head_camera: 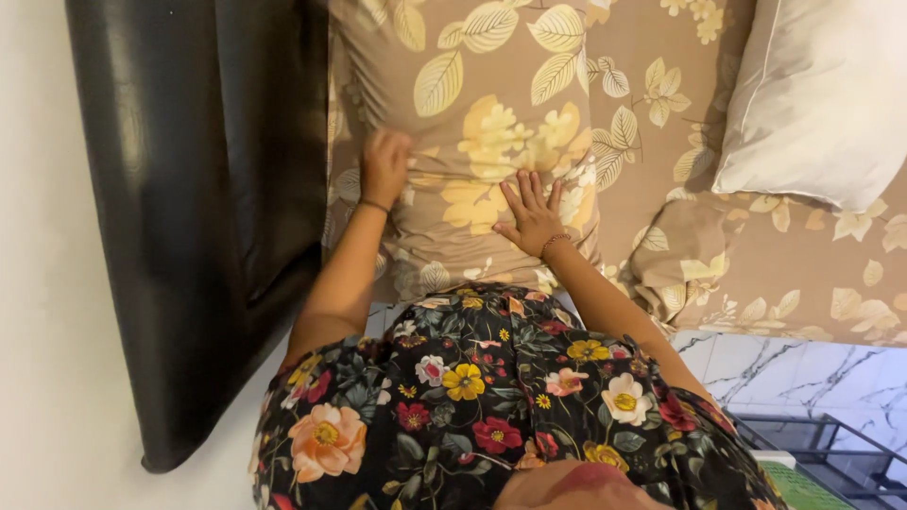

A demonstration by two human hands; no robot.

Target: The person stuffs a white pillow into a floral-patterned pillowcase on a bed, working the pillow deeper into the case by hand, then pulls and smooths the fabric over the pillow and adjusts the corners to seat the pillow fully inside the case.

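Note:
A brown pillow (482, 104) with a yellow leaf and flower print stands against the black padded headboard (198, 189). My left hand (385, 165) rests on the pillow's left edge with fingers curled onto the fabric; whether it grips the cloth I cannot tell. My right hand (531, 215) lies flat on the pillow's lower middle, fingers spread. Both wrists wear thin bands.
The bed sheet (756, 274) has the same leaf print. A white pillow (822, 94) lies at the upper right. My dark floral dress (491, 397) fills the foreground. White marbled floor tiles (803, 368) and a black metal rack (822, 453) are at the lower right.

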